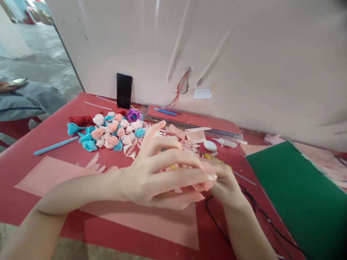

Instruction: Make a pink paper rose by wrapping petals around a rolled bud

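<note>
My right hand (225,180) is closed round a small pink paper flower (204,183), which is partly hidden behind my fingers. Across from it, my left hand (162,169) reaches over with its fingers spread, the fingertips against the flower. Beneath both hands lies a large sheet of pink crepe paper (162,220) on the red table. Behind the left hand is a pile of paper roses (111,133) in white, pink and blue, with a purple rose (133,115) on top. Pink paper scraps (189,146) are strewn beside the pile.
A black phone (124,91) leans on the pale wall (244,65). A blue stick (55,146) lies on the left, a green board (300,195) on the right. Black cables (260,213) run near my right forearm. Someone's leg (29,99) shows at far left.
</note>
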`<state>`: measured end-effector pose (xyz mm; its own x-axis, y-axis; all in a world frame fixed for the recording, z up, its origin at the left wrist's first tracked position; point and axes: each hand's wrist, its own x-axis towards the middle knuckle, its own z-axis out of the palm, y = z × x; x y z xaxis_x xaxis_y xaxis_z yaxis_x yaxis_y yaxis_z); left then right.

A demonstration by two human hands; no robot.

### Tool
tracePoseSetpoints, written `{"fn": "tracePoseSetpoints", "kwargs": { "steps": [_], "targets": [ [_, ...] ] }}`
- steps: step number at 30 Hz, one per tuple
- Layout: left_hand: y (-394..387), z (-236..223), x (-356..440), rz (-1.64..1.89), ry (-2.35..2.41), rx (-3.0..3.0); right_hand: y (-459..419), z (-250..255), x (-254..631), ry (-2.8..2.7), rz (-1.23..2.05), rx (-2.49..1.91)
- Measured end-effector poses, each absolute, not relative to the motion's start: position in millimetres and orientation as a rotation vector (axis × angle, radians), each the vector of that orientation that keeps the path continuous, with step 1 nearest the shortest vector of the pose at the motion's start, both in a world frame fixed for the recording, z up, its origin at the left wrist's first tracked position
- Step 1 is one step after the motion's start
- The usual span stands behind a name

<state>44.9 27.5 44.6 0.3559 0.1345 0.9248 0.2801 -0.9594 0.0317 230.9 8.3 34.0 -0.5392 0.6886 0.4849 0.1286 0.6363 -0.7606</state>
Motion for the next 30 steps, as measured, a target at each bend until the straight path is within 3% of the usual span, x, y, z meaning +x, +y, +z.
{"fn": "tracePoseSetpoints", "kwargs": {
  "steps": [11, 30],
  "targets": [
    [31.2, 50.6, 41.6, -1.713, -0.398, -2.467, -0.2, 35.1, 224.9, -1.944, 0.589, -0.774],
    [31.1, 45.1, 45.8, -1.797, -0.518, -2.462, -12.7, 33.9, 210.3, -1.801, 0.435, -0.926]
  ]
}}
